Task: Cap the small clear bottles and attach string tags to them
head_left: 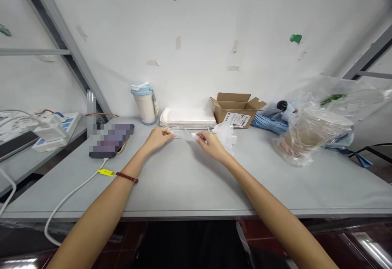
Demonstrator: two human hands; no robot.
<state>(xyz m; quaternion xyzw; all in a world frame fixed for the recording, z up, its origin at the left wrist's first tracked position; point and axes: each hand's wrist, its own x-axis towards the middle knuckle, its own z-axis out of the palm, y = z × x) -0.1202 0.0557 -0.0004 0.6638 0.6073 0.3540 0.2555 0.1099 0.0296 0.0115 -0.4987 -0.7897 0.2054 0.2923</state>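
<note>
My left hand pinches the edge of a small clear plastic bag just above the table. A short way to the right, my right hand is closed with fingertips together on a small white piece, too small to name. A thin pale line runs between the two hands. Beside my right hand lies a loose pile of small clear and white plastic pieces, partly hidden by that hand. Behind both hands sits a stack of flat white packets.
An open cardboard box and a blue-lidded tumbler stand by the wall. At the left, a phone is on a white charging cable. A plastic-wrapped cup and blue fabric are at the right.
</note>
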